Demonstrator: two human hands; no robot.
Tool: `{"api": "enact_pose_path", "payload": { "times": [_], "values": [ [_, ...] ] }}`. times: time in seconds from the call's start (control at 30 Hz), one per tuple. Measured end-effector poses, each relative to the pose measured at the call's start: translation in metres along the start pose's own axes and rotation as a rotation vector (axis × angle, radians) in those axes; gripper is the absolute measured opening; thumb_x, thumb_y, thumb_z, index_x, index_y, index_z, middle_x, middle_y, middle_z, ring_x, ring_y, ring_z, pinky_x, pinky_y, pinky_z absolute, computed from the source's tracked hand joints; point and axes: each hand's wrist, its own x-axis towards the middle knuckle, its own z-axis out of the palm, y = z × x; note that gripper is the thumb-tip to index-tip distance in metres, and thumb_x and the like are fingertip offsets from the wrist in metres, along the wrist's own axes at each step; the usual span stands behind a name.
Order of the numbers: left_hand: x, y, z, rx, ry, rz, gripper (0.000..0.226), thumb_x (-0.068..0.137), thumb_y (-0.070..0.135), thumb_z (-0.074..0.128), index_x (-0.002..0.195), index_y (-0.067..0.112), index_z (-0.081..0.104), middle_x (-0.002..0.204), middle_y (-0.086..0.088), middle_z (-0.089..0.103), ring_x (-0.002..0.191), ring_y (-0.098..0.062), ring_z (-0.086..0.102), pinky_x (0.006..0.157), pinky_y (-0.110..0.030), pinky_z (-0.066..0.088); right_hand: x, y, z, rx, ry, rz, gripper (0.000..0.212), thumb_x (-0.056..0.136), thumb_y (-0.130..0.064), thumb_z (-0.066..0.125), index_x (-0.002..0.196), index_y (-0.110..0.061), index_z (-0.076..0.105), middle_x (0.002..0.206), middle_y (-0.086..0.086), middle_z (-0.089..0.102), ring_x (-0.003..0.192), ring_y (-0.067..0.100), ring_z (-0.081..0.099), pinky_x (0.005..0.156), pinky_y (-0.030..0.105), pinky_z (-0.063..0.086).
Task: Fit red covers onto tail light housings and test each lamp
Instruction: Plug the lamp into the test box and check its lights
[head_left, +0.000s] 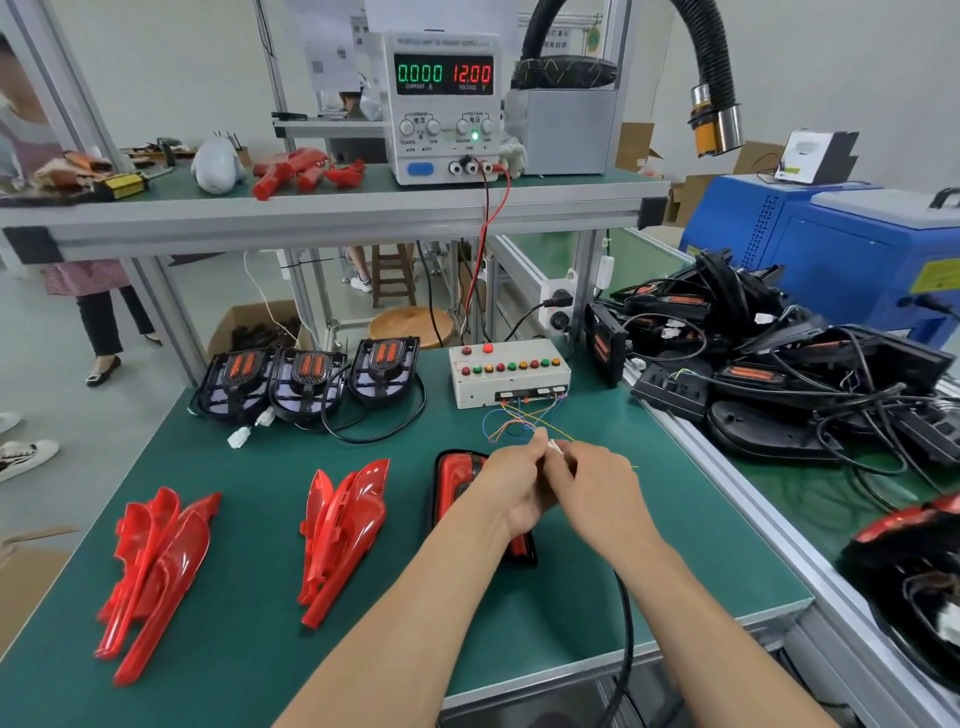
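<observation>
Together, left hand (511, 486) and right hand (597, 480) pinching white connector (554, 447) above covered lamp (457, 480).

Two bare forearms, left hand (511, 486) and right hand (597, 483) without gloves, rings, watch or sleeves.

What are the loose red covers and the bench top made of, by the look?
Red covers: likely moulded translucent plastic, glossy; bright highlights on curved faces, thin ribs and tabs at the edges.
Bench top: seems a green rubber or vinyl mat, matte; even colour with only soft reflections. Its frame looks like slotted aluminium extrusion, satin grey.
</observation>
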Motion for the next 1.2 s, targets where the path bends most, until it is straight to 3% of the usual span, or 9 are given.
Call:
{"api": "enact_pose_path", "payload": {
  "times": [0.17, 0.4, 0.63, 0.73, 0.97, 1.07, 1.13, 1.2],
  "values": [
    [-0.005, -0.001, 0.000, 0.030, -0.036, 0.040, 0.041, 0.107, 0.032, 0.051, 0.079, 0.007, 0.067, 0.067, -0.005, 0.072, 0.058, -0.015, 0.070, 0.056, -0.025, 0.058, 0.000, -0.001, -0.004, 0.024, 0.039, 0.043, 0.046, 0.103, -0.041, 0.048, 0.061, -0.022, 0.042, 0.062, -0.007, 0.048, 0.069, 0.026, 0.047, 0.057, 0.036, 0.028],
    [-0.005, 0.000, 0.002, -0.020, 0.015, -0.001, 0.036, 0.108, 0.026, 0.050, 0.085, 0.002, 0.064, 0.067, -0.008, 0.071, 0.056, -0.017, 0.071, 0.049, -0.027, 0.057, -0.002, -0.003, -0.002, 0.008, 0.035, 0.014, 0.050, 0.101, -0.040, 0.049, 0.057, -0.019, 0.040, 0.057, -0.004, 0.046, 0.064, 0.028, 0.046, 0.057, 0.036, 0.027],
    [-0.003, -0.002, 0.002, -0.008, 0.030, -0.006, 0.037, 0.108, 0.026, 0.052, 0.083, 0.002, 0.066, 0.066, -0.008, 0.073, 0.055, -0.017, 0.071, 0.049, -0.028, 0.057, -0.002, 0.001, -0.002, 0.015, 0.072, 0.007, 0.053, 0.098, -0.039, 0.053, 0.053, -0.014, 0.037, 0.050, -0.001, 0.044, 0.052, 0.017, 0.041, 0.048, 0.030, 0.027],
    [-0.002, -0.006, 0.003, -0.026, 0.035, -0.016, 0.039, 0.108, 0.026, 0.051, 0.080, 0.002, 0.064, 0.064, -0.008, 0.071, 0.053, -0.018, 0.070, 0.048, -0.027, 0.057, -0.004, 0.001, -0.003, 0.022, 0.065, 0.030, 0.054, 0.096, -0.039, 0.055, 0.052, -0.014, 0.036, 0.048, 0.000, 0.043, 0.053, 0.023, 0.041, 0.050, 0.031, 0.029],
    [0.002, -0.008, 0.009, -0.034, 0.063, 0.010, 0.039, 0.111, 0.032, 0.043, 0.093, 0.003, 0.062, 0.073, -0.009, 0.069, 0.054, -0.017, 0.068, 0.044, -0.025, 0.054, -0.008, 0.008, -0.005, 0.038, 0.066, 0.105, 0.051, 0.097, -0.042, 0.055, 0.054, -0.020, 0.042, 0.054, -0.003, 0.048, 0.064, 0.031, 0.048, 0.057, 0.035, 0.028],
    [0.001, -0.009, 0.011, 0.000, 0.146, 0.022, 0.034, 0.111, 0.033, 0.040, 0.102, 0.005, 0.058, 0.076, -0.008, 0.061, 0.046, -0.015, 0.060, 0.041, -0.020, 0.049, -0.014, 0.012, -0.005, 0.012, -0.017, 0.123, 0.042, 0.096, -0.045, 0.056, 0.066, -0.016, 0.056, 0.066, 0.001, 0.061, 0.074, 0.033, 0.055, 0.061, 0.036, 0.037],
    [-0.003, -0.014, 0.008, 0.080, 0.193, 0.033, 0.033, 0.111, 0.035, 0.041, 0.099, 0.007, 0.055, 0.079, -0.009, 0.059, 0.053, -0.017, 0.056, 0.052, -0.021, 0.046, -0.020, 0.013, -0.003, 0.030, -0.024, 0.127, 0.040, 0.095, -0.044, 0.058, 0.067, -0.015, 0.057, 0.065, 0.000, 0.061, 0.073, 0.032, 0.057, 0.063, 0.037, 0.042],
    [-0.014, -0.021, 0.001, 0.206, 0.178, 0.018, 0.029, 0.109, 0.036, 0.045, 0.101, 0.010, 0.056, 0.089, -0.010, 0.057, 0.078, -0.023, 0.051, 0.067, -0.030, 0.042, -0.024, 0.017, -0.003, 0.055, -0.025, 0.113, 0.045, 0.098, -0.044, 0.057, 0.065, -0.014, 0.053, 0.057, -0.002, 0.054, 0.067, 0.031, 0.052, 0.064, 0.039, 0.044]
  ]
}}
